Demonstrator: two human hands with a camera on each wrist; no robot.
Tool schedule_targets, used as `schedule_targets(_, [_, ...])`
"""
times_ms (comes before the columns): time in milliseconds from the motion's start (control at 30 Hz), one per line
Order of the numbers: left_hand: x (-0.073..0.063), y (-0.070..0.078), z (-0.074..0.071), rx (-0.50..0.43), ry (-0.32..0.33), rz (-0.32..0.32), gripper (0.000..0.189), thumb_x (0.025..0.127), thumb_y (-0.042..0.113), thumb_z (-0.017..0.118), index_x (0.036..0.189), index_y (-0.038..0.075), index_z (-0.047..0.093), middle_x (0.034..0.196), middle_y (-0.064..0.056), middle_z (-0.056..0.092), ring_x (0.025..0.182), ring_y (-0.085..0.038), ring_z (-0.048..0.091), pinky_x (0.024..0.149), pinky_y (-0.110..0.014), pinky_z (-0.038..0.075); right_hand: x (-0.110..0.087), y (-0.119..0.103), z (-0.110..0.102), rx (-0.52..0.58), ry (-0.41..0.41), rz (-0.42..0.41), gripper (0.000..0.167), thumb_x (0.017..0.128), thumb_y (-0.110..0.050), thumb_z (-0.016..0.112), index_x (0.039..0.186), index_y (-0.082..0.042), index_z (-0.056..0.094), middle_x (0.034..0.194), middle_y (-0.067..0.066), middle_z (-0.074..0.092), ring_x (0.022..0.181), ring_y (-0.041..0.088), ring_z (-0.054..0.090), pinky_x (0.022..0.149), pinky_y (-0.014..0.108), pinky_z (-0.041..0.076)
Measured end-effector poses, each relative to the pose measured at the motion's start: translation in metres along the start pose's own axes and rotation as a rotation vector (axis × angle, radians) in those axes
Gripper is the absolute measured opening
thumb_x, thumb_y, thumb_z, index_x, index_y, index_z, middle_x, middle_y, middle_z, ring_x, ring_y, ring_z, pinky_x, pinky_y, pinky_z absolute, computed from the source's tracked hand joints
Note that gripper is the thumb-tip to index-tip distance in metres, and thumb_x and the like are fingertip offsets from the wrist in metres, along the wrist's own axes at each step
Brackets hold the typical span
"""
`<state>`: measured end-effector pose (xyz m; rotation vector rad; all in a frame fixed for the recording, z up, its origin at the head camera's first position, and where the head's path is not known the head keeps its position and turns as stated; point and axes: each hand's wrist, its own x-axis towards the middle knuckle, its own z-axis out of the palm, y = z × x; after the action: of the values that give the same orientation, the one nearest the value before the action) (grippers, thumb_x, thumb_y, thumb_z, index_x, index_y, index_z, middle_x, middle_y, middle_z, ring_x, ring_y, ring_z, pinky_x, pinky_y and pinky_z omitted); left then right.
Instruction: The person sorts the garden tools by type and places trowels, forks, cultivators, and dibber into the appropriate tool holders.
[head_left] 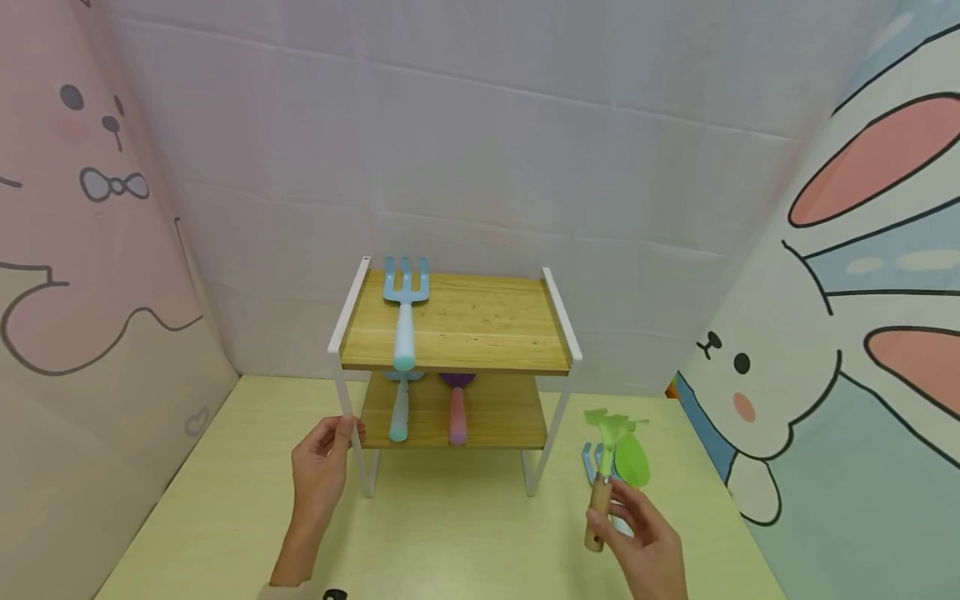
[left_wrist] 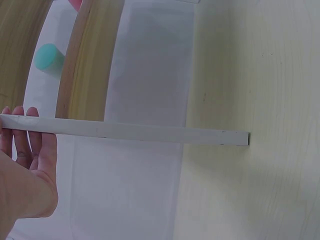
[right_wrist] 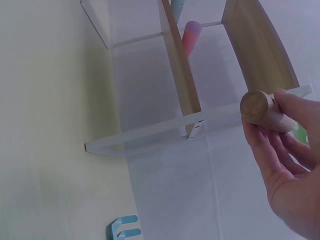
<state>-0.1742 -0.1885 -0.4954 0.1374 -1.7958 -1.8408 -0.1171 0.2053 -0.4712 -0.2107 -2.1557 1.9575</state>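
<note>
My right hand [head_left: 645, 533] pinches the wooden handle of a small green garden rake [head_left: 601, 508], its pronged green head pointing away from me. In the right wrist view the round handle end [right_wrist: 255, 107] faces the camera, between thumb and fingers. My left hand [head_left: 321, 467] holds the left white leg of a two-tier wooden shelf rack [head_left: 480, 321]; in the left wrist view the fingers [left_wrist: 34, 135] wrap behind that leg. On the top tier lies a light blue garden fork [head_left: 405, 329]. The lower tier carries another blue tool [head_left: 400, 417] and a pink-handled trowel [head_left: 457, 415], their heads partly hidden.
Right of the rack, a blue fork [head_left: 588, 462] and a bright green spade-shaped tool head [head_left: 632, 460] lie on the pale table [head_left: 442, 542], partly covered by the right hand and rake. White cloth [head_left: 480, 150] hangs behind; cartoon-printed panels [head_left: 757, 400] stand at both sides.
</note>
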Motion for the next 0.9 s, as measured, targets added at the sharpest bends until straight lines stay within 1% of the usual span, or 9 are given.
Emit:
schedule_targets(67, [0.000, 0.000, 0.000, 0.003, 0.000, 0.000, 0.024, 0.105, 0.011, 0.060, 0.099, -0.009, 0.071, 0.092, -0.019, 0.074, 0.084, -0.010, 0.073, 0.082, -0.020, 0.058, -0.002, -0.005, 0.001, -0.010, -0.001, -0.020, 0.053, 0.081, 0.003, 0.085, 0.130, 0.004, 0.063, 0.113, -0.005, 0.070, 0.095, 0.011, 0.071, 0.074, 0.030, 0.063])
schedule_targets(233, [-0.001, 0.001, 0.001, 0.009, -0.002, -0.004, 0.024, 0.106, 0.012, 0.060, 0.099, -0.009, 0.071, 0.092, -0.019, 0.074, 0.084, -0.011, 0.073, 0.081, -0.019, 0.058, -0.007, -0.016, 0.003, 0.000, -0.011, -0.103, 0.051, 0.082, 0.008, 0.082, 0.128, 0.007, 0.063, 0.115, -0.002, 0.071, 0.095, 0.012, 0.071, 0.072, 0.030, 0.063])
schedule_targets(467, [-0.001, 0.001, 0.001, 0.019, -0.002, -0.003, 0.025, 0.106, 0.013, 0.060, 0.099, -0.008, 0.071, 0.092, -0.019, 0.074, 0.083, -0.010, 0.073, 0.080, -0.019, 0.058, -0.011, -0.034, 0.009, -0.077, -0.007, -0.102, 0.049, 0.083, -0.001, 0.085, 0.129, -0.003, 0.067, 0.118, -0.003, 0.070, 0.098, 0.011, 0.070, 0.075, 0.030, 0.063])
schedule_targets(633, [-0.001, 0.001, 0.001, 0.022, 0.001, 0.000, 0.025, 0.105, 0.013, 0.061, 0.098, -0.008, 0.071, 0.091, -0.018, 0.075, 0.083, -0.009, 0.073, 0.081, -0.020, 0.058, -0.010, -0.044, 0.015, -0.075, -0.042, -0.136, 0.050, 0.083, 0.002, 0.084, 0.130, -0.001, 0.066, 0.120, -0.002, 0.069, 0.098, 0.012, 0.070, 0.075, 0.029, 0.063])
schedule_targets(833, [-0.001, 0.001, 0.000, 0.022, 0.005, -0.002, 0.025, 0.105, 0.013, 0.061, 0.098, -0.008, 0.071, 0.091, -0.017, 0.075, 0.083, -0.010, 0.073, 0.081, -0.019, 0.058, -0.010, -0.056, 0.024, -0.098, -0.102, -0.165, 0.050, 0.084, -0.001, 0.084, 0.130, -0.005, 0.067, 0.119, 0.000, 0.069, 0.098, 0.013, 0.070, 0.075, 0.031, 0.063])
schedule_targets(900, [-0.001, 0.001, 0.000, 0.022, 0.005, -0.005, 0.025, 0.105, 0.013, 0.060, 0.099, -0.008, 0.071, 0.091, -0.017, 0.075, 0.083, -0.009, 0.073, 0.081, -0.018, 0.058, -0.009, -0.060, 0.028, -0.092, -0.129, -0.192, 0.049, 0.083, 0.001, 0.084, 0.129, -0.005, 0.067, 0.118, 0.002, 0.069, 0.098, 0.014, 0.071, 0.074, 0.032, 0.064])
